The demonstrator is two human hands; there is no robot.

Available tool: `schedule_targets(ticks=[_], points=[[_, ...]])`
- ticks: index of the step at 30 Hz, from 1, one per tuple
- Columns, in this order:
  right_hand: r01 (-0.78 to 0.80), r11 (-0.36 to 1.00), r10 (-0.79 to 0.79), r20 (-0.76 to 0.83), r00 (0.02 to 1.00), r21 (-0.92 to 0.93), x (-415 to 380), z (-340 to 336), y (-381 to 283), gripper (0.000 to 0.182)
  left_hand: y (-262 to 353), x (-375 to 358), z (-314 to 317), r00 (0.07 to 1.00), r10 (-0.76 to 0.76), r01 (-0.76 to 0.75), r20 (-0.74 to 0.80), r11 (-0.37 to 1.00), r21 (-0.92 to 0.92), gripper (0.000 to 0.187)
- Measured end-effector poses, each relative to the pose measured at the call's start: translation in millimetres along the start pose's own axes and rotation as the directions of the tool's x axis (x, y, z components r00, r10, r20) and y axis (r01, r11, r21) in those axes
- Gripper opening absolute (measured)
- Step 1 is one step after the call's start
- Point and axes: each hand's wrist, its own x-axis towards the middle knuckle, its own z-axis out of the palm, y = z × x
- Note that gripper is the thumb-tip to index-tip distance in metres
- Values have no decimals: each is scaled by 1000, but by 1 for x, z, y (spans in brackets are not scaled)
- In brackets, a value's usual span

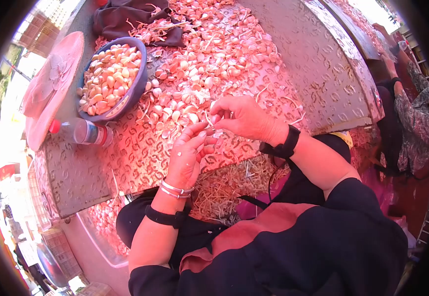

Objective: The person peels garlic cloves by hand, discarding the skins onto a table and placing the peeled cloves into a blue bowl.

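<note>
My left hand [188,151], with bracelets at the wrist, is above the front part of the patterned metal table [140,163], fingers curled toward my right hand [241,117]. The right hand pinches a small pale piece [208,118], apparently garlic or its skin, between thumb and fingers. The left fingertips are close beneath it; whether they hold anything is hard to tell. Loose garlic cloves [175,112] and peelings lie on the table just beyond the hands. A blue bowl [142,81] full of peeled cloves stands at the left.
A plastic bottle [92,133] lies left of the bowl's base, beside a wide-brimmed hat [56,84]. Dark cloth [125,19] rests behind the bowl. Below the table are a tub of cloves [108,224] and dry stalks [234,185]. Another person [411,113] is at the right.
</note>
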Motion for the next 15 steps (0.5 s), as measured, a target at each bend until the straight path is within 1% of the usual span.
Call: schedule_targets(ticks=[1,2,3,5,7,10,11,12,13,14,15], points=[[-1,1000,1,-1,1000,3,-2,4,-6,17,-3,-1,6,999,17,-15,39,999,-39,23],[146,972,-150,-5,989,-184,-2,7,-13,17,-11,1,6,996,61,-58,69,997,-41,22],[281,888,-295,19,955,-363,-3,9,-17,16,-16,2,3,996,61,-58,69,998,-40,22],[265,889,-284,4,959,-374,-6,13,-17,17,-21,2,3,981,163,-168,105,985,37,22],[202,950,-200,31,979,-240,-8,12,-16,17,-20,-1,3,984,132,-138,116,990,43,22],[190,947,-177,71,982,-259,-9,12,-14,18,-18,-2,5,985,120,-131,126,988,84,23],[188,947,-175,74,982,-261,-7,11,-15,18,-15,-3,6,992,79,-82,97,996,29,21],[78,992,-62,147,987,-102,-4,9,-18,20,-13,-3,7,997,34,-33,71,999,-27,20],[-51,997,37,236,971,52,-1,7,-18,22,-14,0,1,997,33,-31,71,999,-32,20],[-53,997,40,239,970,50,4,3,-9,22,-14,5,-10,994,30,-18,105,993,-112,18],[61,978,-39,110,993,-199,12,-3,8,24,-13,7,-16,990,31,-4,139,982,-191,16]])
